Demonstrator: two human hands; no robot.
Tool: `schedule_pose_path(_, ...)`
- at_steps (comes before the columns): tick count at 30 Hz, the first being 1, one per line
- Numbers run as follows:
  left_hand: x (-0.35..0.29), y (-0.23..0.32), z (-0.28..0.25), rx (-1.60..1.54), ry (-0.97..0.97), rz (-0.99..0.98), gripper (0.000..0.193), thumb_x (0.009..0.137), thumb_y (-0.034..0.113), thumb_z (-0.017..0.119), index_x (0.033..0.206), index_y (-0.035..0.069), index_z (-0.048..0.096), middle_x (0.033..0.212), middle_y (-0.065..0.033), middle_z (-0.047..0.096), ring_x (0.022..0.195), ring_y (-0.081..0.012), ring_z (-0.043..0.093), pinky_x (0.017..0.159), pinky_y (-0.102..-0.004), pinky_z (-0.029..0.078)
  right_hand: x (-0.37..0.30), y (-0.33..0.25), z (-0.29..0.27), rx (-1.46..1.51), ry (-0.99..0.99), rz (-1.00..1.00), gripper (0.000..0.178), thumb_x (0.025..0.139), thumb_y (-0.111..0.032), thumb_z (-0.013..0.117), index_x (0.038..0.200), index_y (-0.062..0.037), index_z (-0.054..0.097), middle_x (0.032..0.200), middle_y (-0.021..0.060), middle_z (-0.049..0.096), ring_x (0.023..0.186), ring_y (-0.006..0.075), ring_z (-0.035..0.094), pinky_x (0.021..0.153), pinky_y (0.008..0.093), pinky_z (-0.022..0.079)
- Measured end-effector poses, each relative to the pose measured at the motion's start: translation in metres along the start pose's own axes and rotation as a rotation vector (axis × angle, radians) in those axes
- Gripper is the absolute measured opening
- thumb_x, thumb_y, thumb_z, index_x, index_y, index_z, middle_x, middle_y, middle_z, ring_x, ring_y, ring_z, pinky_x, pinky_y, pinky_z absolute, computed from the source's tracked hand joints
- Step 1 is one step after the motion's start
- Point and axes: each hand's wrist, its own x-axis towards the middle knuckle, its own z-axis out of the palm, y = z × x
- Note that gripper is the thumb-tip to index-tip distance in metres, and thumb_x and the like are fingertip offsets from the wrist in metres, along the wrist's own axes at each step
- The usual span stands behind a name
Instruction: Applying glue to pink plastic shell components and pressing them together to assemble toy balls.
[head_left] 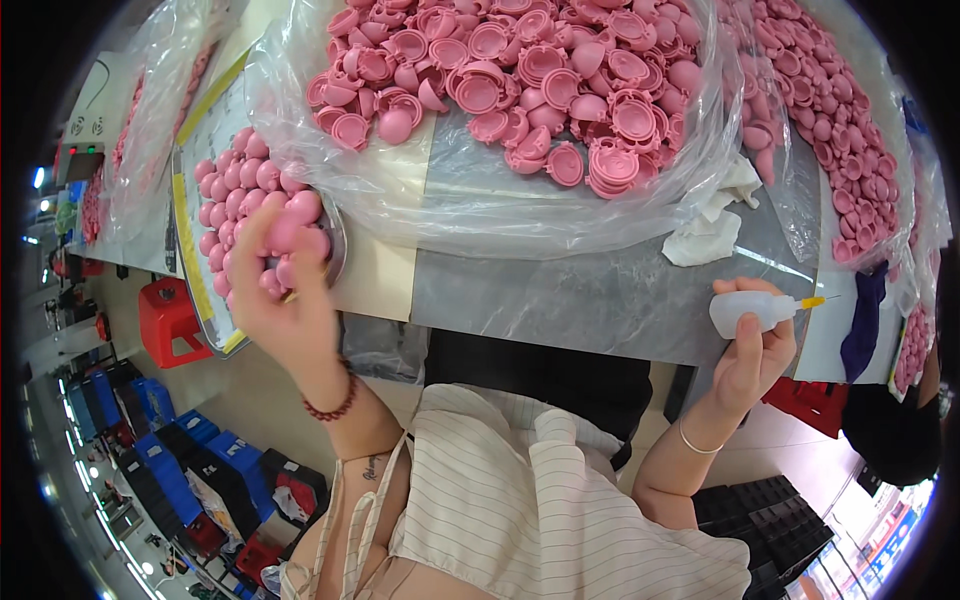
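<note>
Spill and Drip Hazards at the Table

Head view: The left hand [275, 295] is over the balls [220, 215] in the dish [343, 240] at the table's left side. Its fingers are curved; blur obscures them, so whether they grip a ball cannot be told. The balls are heaped near the rim; a sideways knock could roll some off. The bag [470, 237] lies beside the dish; a snagged finger or wrist could drag it and spill the shells [540, 65].

The right hand [755, 355] holds the bottle [745, 308], yellow tip [812, 302] pointing right. Excess squeeze could drip liquid onto the table [540, 300]; careless turning could prick a finger.
</note>
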Motion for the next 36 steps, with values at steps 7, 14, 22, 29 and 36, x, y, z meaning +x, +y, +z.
schedule_pose_path(7, -0.012, -0.055, -0.017, 0.077, -0.045, -0.312, 0.019, 0.08, 0.006, 0.052, 0.096, -0.002, 0.057, 0.098, -0.0131, 0.058, 0.095, -0.021, 0.053, 0.083, -0.0294, 0.039, 0.001, 0.001, -0.001, 0.0, 0.053, -0.03, 0.03, 0.075, -0.019, 0.057, 0.094, 0.0041, 0.052, 0.081, 0.0144, 0.06, 0.074, 0.0149, 0.055, 0.068, 0.0234, 0.042)
schedule_pose_path(14, -0.004, -0.043, -0.014, 0.175, -0.3, -0.008, 0.038, 0.085, 0.02, 0.042, 0.118, 0.0, 0.042, 0.12, -0.0172, 0.044, 0.113, -0.0282, 0.041, 0.093, -0.036, 0.029, 0.001, 0.002, -0.001, -0.003, 0.039, -0.038, 0.03, 0.076, -0.019, 0.057, 0.094, 0.0045, 0.052, 0.083, 0.0143, 0.06, 0.075, 0.0159, 0.056, 0.068, 0.0241, 0.042)
schedule_pose_path(22, -0.001, -0.031, -0.008, 0.449, -0.482, 0.041, 0.051, 0.079, 0.024, 0.05, 0.125, 0.007, 0.036, 0.127, -0.0196, 0.034, 0.121, -0.0338, 0.026, 0.1, -0.0436, 0.013, 0.001, 0.0, -0.002, -0.001, 0.054, -0.029, 0.029, 0.076, -0.018, 0.056, 0.094, 0.0049, 0.052, 0.082, 0.0142, 0.06, 0.075, 0.0161, 0.056, 0.067, 0.0243, 0.042)
schedule_pose_path(29, -0.008, 0.062, 0.057, -0.087, -0.547, 0.344, 0.03, 0.073, 0.008, 0.056, 0.102, 0.004, 0.053, 0.106, -0.0102, 0.053, 0.099, -0.0268, 0.05, 0.087, -0.0368, 0.034, -0.001, 0.001, -0.003, 0.0, 0.063, -0.017, 0.03, 0.076, -0.018, 0.055, 0.094, 0.0059, 0.051, 0.082, 0.0157, 0.059, 0.076, 0.0178, 0.056, 0.069, 0.0249, 0.042)
schedule_pose_path(36, -0.014, 0.056, 0.077, -0.223, -0.609, 0.083, 0.023, 0.071, 0.01, 0.06, 0.091, 0.003, 0.051, 0.083, -0.0104, 0.052, 0.071, -0.0254, 0.051, 0.066, -0.0345, 0.04, 0.001, 0.003, -0.004, 0.03, 0.048, -0.034, 0.031, 0.076, -0.019, 0.055, 0.093, 0.0072, 0.05, 0.082, 0.0168, 0.058, 0.076, 0.0198, 0.056, 0.069, 0.0258, 0.042)
